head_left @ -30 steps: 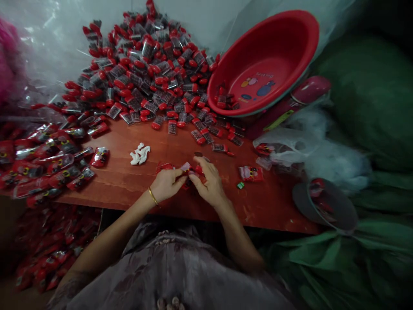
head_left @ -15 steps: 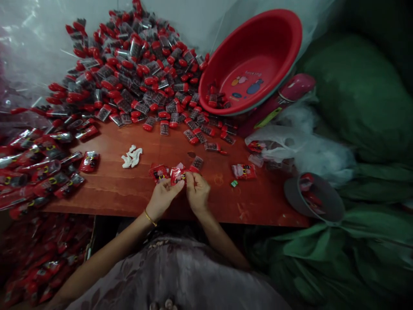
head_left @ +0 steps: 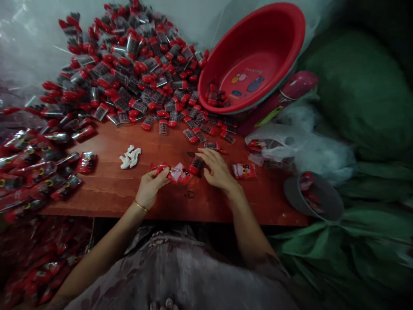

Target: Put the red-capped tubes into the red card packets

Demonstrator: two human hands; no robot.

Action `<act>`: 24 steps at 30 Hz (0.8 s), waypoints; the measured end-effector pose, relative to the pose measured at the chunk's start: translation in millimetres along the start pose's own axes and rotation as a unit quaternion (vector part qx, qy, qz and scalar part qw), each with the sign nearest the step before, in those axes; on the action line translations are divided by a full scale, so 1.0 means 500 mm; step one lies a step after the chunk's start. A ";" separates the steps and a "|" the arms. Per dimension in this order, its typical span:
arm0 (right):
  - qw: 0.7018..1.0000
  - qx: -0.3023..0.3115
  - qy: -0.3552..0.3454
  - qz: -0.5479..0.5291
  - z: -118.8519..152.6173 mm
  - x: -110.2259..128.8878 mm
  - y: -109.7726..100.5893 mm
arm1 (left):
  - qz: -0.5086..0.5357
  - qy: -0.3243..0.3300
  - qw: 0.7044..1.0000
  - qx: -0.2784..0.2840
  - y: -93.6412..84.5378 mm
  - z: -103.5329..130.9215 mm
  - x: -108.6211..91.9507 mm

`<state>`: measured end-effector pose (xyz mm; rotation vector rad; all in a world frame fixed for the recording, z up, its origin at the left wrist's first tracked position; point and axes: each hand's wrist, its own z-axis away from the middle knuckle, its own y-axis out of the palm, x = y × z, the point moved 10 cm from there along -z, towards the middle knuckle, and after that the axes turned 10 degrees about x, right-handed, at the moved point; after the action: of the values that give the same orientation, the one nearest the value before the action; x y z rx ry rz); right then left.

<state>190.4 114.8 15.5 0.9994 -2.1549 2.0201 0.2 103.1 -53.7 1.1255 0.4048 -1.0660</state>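
My left hand point(head_left: 151, 188) pinches a red printed plastic packet point(head_left: 184, 175) between thumb and fingers, just above the table. Another red packet point(head_left: 157, 167) lies partly behind those fingers. A small clear container with a red cap and dark contents point(head_left: 195, 164) is at the packet's right end. Beside that container is my right hand point(head_left: 218, 170), its fingers stretched out and nothing visible in its grasp; whether the thumb touches the container I cannot tell. One more red packet point(head_left: 244, 170) lies right of my right hand.
A large heap of red-capped containers point(head_left: 129, 73) covers the table's back left. Filled packets point(head_left: 35, 168) are piled at left, near white scraps point(head_left: 130, 156). A red basin point(head_left: 251, 60) leans at the back, with a pink bottle point(head_left: 297, 84), plastic bag point(head_left: 309, 142) and grey bowl point(head_left: 314, 198) at right.
My right hand has let go of the packet, opened and moved right and forward over the table. The left hand has shifted slightly left, keeping the packet.
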 end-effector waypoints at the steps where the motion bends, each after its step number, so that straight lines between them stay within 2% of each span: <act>1: 0.999 0.038 -0.013 0.011 -0.007 -0.011 0.007 | -0.002 -0.011 1.000 0.009 0.005 -0.001 0.005; 4: 0.993 0.107 -0.043 0.019 -0.023 -0.021 0.027 | -0.009 -0.029 0.999 0.016 0.007 -0.003 0.016; 8: 0.989 0.131 -0.054 0.037 -0.024 -0.018 0.044 | -0.023 -0.022 1.000 0.001 -0.015 -0.001 0.009; 12: 0.992 0.115 -0.005 0.056 0.006 -0.036 0.051 | -0.018 -0.007 1.000 -0.012 -0.033 0.000 -0.006; 17: 0.995 0.072 0.066 -0.003 0.059 -0.037 0.050 | -0.016 -0.016 1.000 0.002 -0.019 0.005 0.003; 20: 0.993 0.027 0.092 -0.076 0.087 -0.008 0.034 | -0.025 -0.009 1.000 0.012 -0.010 0.010 0.006; 24: 0.990 -0.010 0.039 -0.133 0.097 0.078 0.001 | -0.066 0.014 0.997 0.048 0.007 0.017 -0.005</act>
<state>178.6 54.1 24.1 1.1172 -1.8854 1.8774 -0.2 96.9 -46.3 1.2133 0.4599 -1.1964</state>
